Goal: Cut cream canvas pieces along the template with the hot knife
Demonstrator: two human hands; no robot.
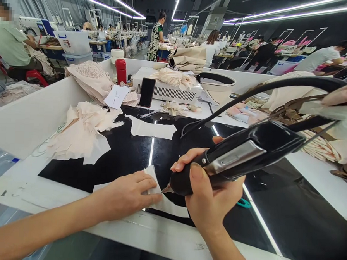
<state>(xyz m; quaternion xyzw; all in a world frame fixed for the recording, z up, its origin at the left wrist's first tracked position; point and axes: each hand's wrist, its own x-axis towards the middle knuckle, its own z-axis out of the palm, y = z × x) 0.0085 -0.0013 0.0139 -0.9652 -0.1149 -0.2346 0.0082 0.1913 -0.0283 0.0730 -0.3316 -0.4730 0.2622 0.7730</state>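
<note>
My right hand (213, 198) is wrapped round a black corded handheld tool (236, 156) with a silver lever plate along its side. The tool's pointed metal tip (167, 189) touches or nearly touches the edge of a pale fabric piece (172, 207), close to my left fingertips. My left hand (129, 195) lies over that fabric with its fingers stretched out, pressing it on the glossy black board (288, 213). Part of the fabric is hidden under this hand. Farther back on the board lies another pale cut piece (153, 128).
Heaped pale fabric pieces (78, 134) lie at left. Behind the board are a phone (147, 92), a red bottle (121, 71) and a white vented box (169, 91). The tool's thick cable (247, 97) arches rightward. A teal object (243, 203) lies near my right wrist. People sit and stand beyond.
</note>
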